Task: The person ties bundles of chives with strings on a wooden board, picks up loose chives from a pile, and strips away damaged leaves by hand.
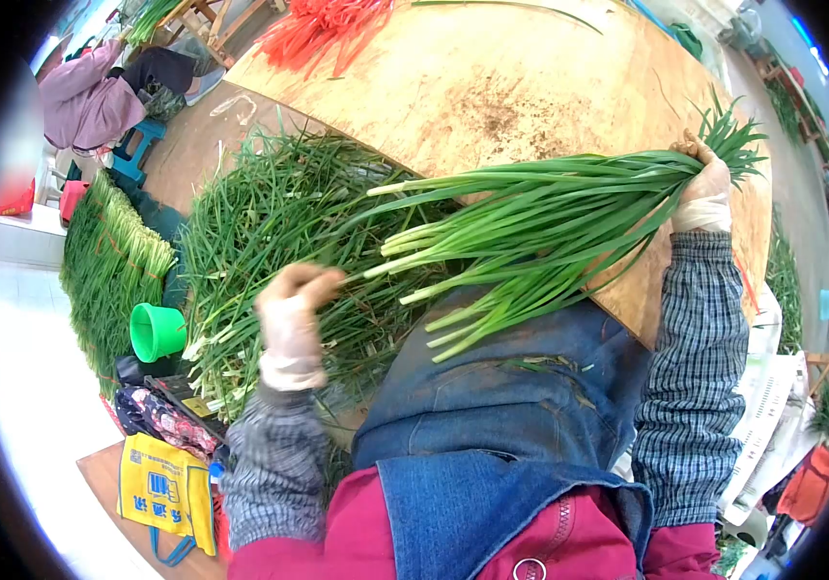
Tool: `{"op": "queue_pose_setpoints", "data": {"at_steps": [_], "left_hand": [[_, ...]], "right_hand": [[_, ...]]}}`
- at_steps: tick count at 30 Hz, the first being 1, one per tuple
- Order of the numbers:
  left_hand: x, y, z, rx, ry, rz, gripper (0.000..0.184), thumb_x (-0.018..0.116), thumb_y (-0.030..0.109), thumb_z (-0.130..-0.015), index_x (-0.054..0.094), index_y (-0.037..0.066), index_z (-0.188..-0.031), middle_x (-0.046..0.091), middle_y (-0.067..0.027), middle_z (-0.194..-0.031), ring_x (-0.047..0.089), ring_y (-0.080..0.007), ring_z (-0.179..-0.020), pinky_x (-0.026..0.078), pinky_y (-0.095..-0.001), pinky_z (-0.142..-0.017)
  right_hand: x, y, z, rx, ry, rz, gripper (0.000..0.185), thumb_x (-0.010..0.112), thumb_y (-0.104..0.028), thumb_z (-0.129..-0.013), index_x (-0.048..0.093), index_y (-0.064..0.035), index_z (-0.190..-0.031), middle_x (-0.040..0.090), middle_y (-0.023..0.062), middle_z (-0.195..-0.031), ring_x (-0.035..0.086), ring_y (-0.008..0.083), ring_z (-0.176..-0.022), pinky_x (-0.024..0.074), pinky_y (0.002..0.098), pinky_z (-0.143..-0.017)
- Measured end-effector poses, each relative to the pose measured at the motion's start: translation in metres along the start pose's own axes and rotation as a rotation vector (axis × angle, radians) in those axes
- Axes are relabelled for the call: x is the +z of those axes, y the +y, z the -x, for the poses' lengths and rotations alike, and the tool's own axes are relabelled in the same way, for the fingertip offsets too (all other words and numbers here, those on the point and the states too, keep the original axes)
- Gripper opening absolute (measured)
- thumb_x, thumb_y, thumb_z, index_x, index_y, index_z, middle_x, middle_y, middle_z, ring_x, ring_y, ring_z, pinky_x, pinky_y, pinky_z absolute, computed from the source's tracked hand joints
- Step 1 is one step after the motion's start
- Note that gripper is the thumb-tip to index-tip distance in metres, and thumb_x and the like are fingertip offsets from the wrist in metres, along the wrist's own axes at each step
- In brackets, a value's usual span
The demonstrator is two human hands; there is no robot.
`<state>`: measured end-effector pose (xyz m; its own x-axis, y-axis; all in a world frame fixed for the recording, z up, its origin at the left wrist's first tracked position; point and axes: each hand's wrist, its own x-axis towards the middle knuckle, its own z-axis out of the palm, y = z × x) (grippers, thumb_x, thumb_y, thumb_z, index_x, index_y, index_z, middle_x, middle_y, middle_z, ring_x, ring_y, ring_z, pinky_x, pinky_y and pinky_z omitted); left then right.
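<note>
My right hand (704,184) is closed around the leafy end of a bunch of garlic chives (550,208). The pale stem ends fan out leftward above my lap, over the edge of the wooden table (414,106). My left hand (294,314), blurred by motion, is left of those stem ends with its fingers curled together in a pinch. Whatever may be between its fingertips is too smeared to make out. Below and behind that hand lies a big loose heap of chives (270,222). Both hands seem to wear thin pale gloves.
Red ties (323,34) lie on the table's far side. To the left are stacked chives (115,280), a green bucket (157,333) and a yellow bag (158,483). Another person (96,97) sits at upper left near a blue stool (134,150).
</note>
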<state>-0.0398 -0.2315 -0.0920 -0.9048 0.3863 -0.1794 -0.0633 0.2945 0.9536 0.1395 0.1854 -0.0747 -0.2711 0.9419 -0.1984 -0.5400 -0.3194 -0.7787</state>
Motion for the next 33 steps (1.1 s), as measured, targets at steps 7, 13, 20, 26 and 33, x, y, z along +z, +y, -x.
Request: {"op": "queue_pose_setpoints", "data": {"at_steps": [7,13,20,26,33], "left_hand": [[-0.122,-0.059,-0.006,0.422,0.296,-1.327,0.02,0.064,0.008,-0.072,0.063,0.005,-0.091,0.06,-0.0129,-0.093,0.055,-0.0291,-0.09,0.044,-0.036,-0.08],[0.031,0.001,-0.044,0.884,0.096,-0.695,0.033,0.066,0.012,-0.073,0.059,0.007,-0.104,0.059,-0.0124,-0.1,0.055,-0.0274,-0.094,0.042,-0.0381,-0.085],[0.079,0.01,-0.067,0.706,-0.214,-0.214,0.015,0.065,0.002,-0.072,0.065,0.002,-0.086,0.061,-0.0099,-0.078,0.058,-0.0199,-0.076,0.046,-0.0293,-0.068],[0.077,-0.004,-0.047,0.675,-0.035,-0.224,0.008,0.061,0.001,-0.08,0.063,0.0,-0.088,0.064,-0.0074,-0.076,0.059,-0.0113,-0.07,0.047,-0.023,-0.065],[-0.067,-0.048,-0.021,0.549,0.361,-0.674,0.006,0.058,0.004,-0.081,0.061,0.004,-0.087,0.063,-0.012,-0.077,0.062,-0.0228,-0.069,0.051,-0.0325,-0.061]], "right_hand": [[0.0,-0.001,0.003,-0.018,-0.018,0.008,0.017,0.056,0.0,-0.081,0.049,-0.0007,-0.065,0.045,0.0034,-0.058,0.046,0.0165,-0.053,0.0433,0.0272,-0.056],[-0.013,-0.002,-0.012,0.008,-0.076,-0.022,0.012,0.055,-0.001,-0.082,0.052,0.003,-0.071,0.047,0.0036,-0.059,0.046,0.015,-0.052,0.0459,0.0267,-0.057],[0.003,-0.003,0.005,-0.01,-0.015,0.003,0.017,0.058,-0.001,-0.08,0.048,-0.0011,-0.065,0.044,0.0035,-0.058,0.045,0.0159,-0.052,0.0418,0.0259,-0.053],[0.0,-0.004,-0.002,0.08,-0.019,-0.028,0.021,0.056,-0.001,-0.08,0.046,-0.0027,-0.062,0.044,0.0033,-0.057,0.045,0.017,-0.053,0.04,0.0261,-0.052],[0.005,-0.001,0.006,-0.032,0.002,0.029,0.021,0.056,0.001,-0.08,0.046,-0.0028,-0.062,0.045,0.0034,-0.057,0.044,0.0154,-0.051,0.0408,0.0245,-0.052]]}}
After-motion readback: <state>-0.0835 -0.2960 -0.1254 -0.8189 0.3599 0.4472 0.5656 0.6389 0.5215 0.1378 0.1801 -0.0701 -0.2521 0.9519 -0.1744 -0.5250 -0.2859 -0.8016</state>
